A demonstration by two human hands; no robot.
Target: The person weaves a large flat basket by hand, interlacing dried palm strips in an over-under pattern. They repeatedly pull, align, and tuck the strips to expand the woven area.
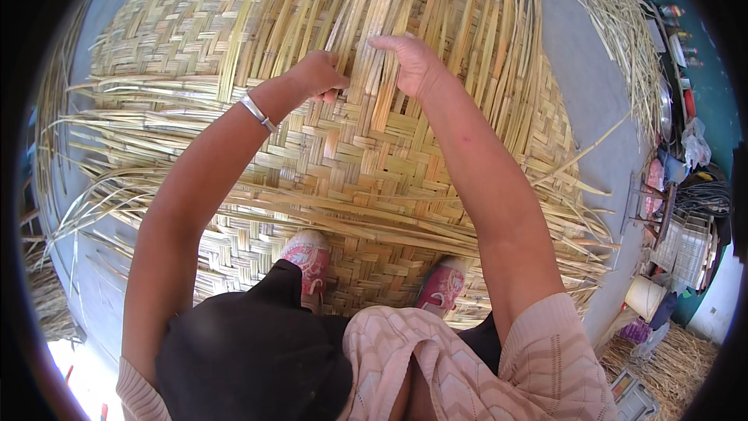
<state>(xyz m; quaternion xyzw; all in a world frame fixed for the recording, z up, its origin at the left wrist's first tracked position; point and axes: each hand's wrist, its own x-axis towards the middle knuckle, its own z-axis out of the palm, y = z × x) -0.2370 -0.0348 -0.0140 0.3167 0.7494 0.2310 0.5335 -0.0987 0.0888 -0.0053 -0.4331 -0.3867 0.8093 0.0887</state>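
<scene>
A large woven mat [358, 160] of split cane or bamboo strips spreads beneath me. Long loose strips [378, 8] fan out from the weave toward the far side. My left hand [318, 76] is closed low over the mat, its fingertips curled down at the base of some strips; what they hold, if anything, is hidden. Just to its right, my right hand [413, 64] rests against the upright strips. One digit stretches left across them, while its other fingers are mostly hidden. A narrow gap with strips in it separates the two hands.
Both my shoes [308, 261] stand on the near part of the mat. More loose strips [148, 93] stick out past its left edge. At the right lie a heap of thin strips [623, 39], a dark coil [705, 199], a wire rack [686, 245] and a pale bucket [645, 296].
</scene>
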